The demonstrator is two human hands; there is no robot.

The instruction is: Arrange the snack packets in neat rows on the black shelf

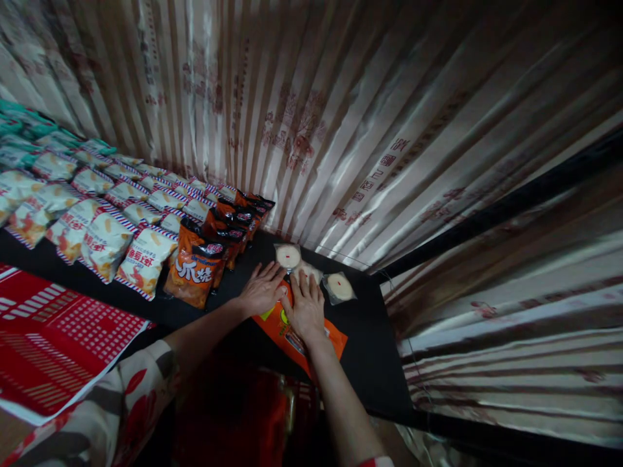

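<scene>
An orange bag (278,329) lies flat on the black table. My left hand (263,290) rests at the bag's far left corner, fingers stretched out and nothing in its grasp. Beside it my right hand (307,308) lies palm down over the bag. Its spread fingers reach onto a pale wrapped piece (311,271) that they partly cover. Just past the left fingertips is a round white piece in clear wrap (288,257) with a small red mark. Another such wrapped round piece (339,288) sits right of my right hand.
Rows of white snack bags (146,259) stand on the left, with orange-and-black snack bags (195,266) at their right end and green bags (29,123) farther back. A red sheet or box (63,350) is at lower left. Pleated printed curtain (302,123) and a dark bar (487,201) border the table.
</scene>
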